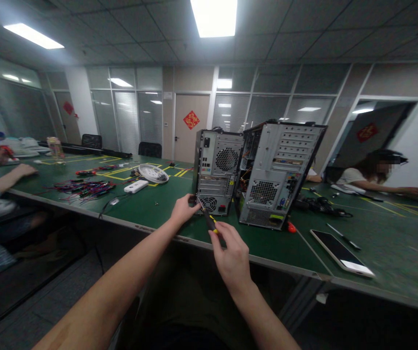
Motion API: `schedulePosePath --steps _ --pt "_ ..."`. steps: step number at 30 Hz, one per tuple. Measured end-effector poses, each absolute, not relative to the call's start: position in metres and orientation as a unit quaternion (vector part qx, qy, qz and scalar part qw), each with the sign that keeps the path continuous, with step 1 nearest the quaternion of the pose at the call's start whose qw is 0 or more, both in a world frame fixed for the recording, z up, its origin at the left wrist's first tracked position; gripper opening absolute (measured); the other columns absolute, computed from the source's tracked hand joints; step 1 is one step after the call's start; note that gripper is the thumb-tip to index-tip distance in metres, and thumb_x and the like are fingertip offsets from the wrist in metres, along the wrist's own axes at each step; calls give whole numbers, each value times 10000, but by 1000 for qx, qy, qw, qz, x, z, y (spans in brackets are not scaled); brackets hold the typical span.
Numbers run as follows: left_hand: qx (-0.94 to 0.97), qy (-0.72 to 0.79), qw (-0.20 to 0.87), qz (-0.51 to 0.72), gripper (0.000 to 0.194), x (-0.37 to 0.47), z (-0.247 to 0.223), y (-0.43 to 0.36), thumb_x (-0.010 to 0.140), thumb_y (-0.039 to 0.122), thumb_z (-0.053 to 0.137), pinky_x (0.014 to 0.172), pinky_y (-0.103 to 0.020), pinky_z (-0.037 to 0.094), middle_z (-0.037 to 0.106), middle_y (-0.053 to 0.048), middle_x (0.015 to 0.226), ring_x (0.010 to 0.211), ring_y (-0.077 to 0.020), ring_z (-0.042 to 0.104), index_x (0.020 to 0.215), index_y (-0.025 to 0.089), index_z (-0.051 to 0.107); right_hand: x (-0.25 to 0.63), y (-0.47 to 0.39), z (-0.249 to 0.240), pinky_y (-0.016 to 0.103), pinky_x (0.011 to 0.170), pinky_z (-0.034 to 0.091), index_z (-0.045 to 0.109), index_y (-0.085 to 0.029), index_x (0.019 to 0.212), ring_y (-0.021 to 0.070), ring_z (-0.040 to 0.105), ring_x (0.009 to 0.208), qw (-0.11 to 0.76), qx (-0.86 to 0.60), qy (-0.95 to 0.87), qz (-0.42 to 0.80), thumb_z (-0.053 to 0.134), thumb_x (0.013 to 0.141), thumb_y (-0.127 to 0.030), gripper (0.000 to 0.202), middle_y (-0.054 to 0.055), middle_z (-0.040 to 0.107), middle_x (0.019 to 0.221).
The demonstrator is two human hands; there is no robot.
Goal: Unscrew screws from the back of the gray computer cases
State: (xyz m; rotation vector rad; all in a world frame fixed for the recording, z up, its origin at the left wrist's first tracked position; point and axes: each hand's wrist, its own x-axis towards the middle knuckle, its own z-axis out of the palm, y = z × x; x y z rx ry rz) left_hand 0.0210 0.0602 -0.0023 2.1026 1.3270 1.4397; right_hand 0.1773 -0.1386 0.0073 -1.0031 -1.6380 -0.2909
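Note:
In my right hand (231,253) is a black and yellow screwdriver (210,221), gripped by its handle between thumb and fingers. Its shaft points up and left at the lower back panel of the smaller computer case (212,181), beside the fan grille. My left hand (185,209) is at that case's lower left edge, near the screwdriver's tip; its fingertips are partly hidden, so whether they pinch something small cannot be made out. A larger computer case (267,175) with an exposed side stands just to the right.
On the green table (139,209) lie a tangle of coloured wires (85,188), a white basket (153,173), a white power strip (136,186), a phone (340,253), a pen-like tool (343,236) and black cables (322,206). Other people sit at left and right.

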Motion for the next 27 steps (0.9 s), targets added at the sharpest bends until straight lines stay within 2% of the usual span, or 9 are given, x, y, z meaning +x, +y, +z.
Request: schedulePosePath --steps 19,27 --pt "726 459 133 495 324 21 -3 61 846 376 781 954 -374 600 806 -100 1084 1024 -244 768 1101 191 704 175 -140 7 375 980 625 730 -197 1251 233 739 1082 555 -415 -705 -152 574 1021 -177 279 129 743 1172" --pt "725 461 131 495 354 21 -3 62 841 393 781 950 -384 602 805 -116 1077 1024 -259 770 1108 174 707 175 -140 7 371 983 622 729 -165 1250 235 738 1087 548 -413 -710 -160 580 1016 -161 278 145 743 1179"
